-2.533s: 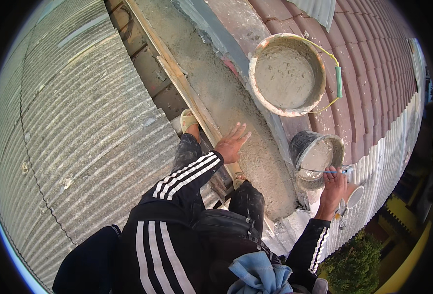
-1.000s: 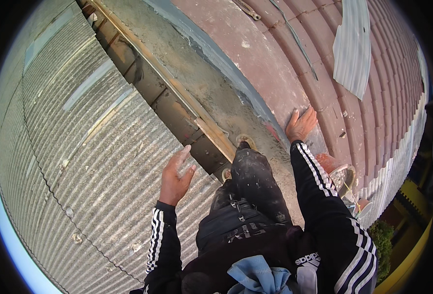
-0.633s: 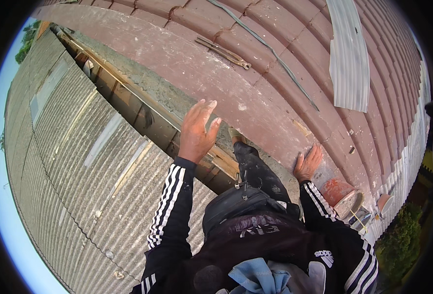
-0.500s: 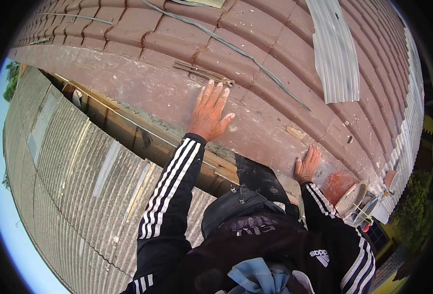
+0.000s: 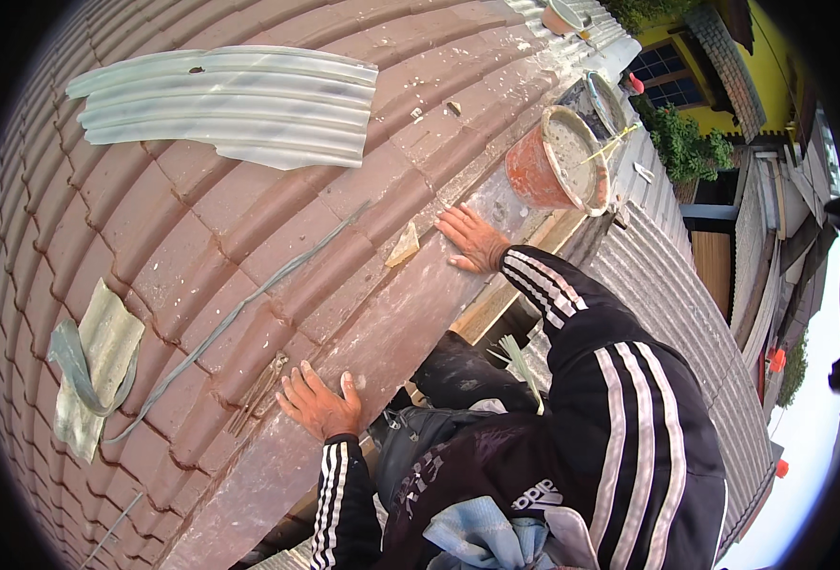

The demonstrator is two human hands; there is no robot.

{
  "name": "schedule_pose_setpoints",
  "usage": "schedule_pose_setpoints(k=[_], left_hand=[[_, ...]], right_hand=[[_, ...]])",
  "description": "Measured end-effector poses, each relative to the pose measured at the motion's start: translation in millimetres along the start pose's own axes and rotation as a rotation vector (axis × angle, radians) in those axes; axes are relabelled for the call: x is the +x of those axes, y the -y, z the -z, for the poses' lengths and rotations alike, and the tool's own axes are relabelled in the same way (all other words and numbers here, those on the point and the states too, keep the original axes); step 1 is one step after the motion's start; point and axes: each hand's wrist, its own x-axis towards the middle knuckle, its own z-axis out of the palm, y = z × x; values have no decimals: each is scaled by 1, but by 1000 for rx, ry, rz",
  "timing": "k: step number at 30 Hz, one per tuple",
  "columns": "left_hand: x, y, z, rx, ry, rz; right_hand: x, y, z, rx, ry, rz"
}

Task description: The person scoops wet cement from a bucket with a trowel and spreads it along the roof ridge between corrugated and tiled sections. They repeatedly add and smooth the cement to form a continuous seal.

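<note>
My left hand (image 5: 320, 404) lies flat with fingers spread on the reddish-brown ledge board (image 5: 258, 494) along the roof edge. Its fingertips reach the brown roof tiles, close to a bundle of thin rusty rods (image 5: 258, 394). Farther up to the right, my right hand (image 5: 474, 239) is pressed palm-down on the same ledge, fingers stretched out and holding nothing. A pale wedge-shaped fragment (image 5: 403, 247) sits on the tiles to its left. Just beyond my right hand stands an orange bucket (image 5: 539, 169), mortar-smeared, with grey material inside.
A loose translucent corrugated sheet (image 5: 239, 104) lies on the tiles. Left of my hands, a grey strip (image 5: 277, 275) runs toward a small corrugated scrap (image 5: 106, 370). Behind the orange bucket is a dark bucket (image 5: 602, 100). A gap with timber (image 5: 496, 318) separates the ledge from the lower corrugated roof (image 5: 667, 261).
My view has swung to the right, bringing the buckets and neighbouring houses further into sight. Both hands still rest on the ledge, in about the same places.
</note>
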Motion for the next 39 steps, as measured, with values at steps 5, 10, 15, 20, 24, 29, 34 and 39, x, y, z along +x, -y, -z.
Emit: schedule_pose_setpoints(k=[5, 10, 15, 20, 24, 29, 34, 39], left_hand=[[-5, 2, 1, -2, 6, -24], [-5, 4, 4, -24, -30, -54], [-8, 5, 2, -28, -51, -75], [-7, 1, 3, -14, -25, -64], [-6, -1, 2, -1, -24, -51], [-6, 2, -9, 28, -65, -102], [-9, 4, -12, 31, -94, -112], [-10, 3, -8, 8, -69, -78]], right_hand=[[-26, 51, 45, 219, -312, -501], [-59, -4, 113, 630, -1088, -1173], [-64, -96, 136, 958, -1348, -1549], [-88, -71, 72, 1688, -1448, -1684], [-83, -95, 31, 2019, -1821, -1561], [-73, -134, 13, 2150, -1896, -1423], [-68, -129, 22, 2201, -1855, -1432], [-59, -89, 46, 2239, -1740, -1538]])
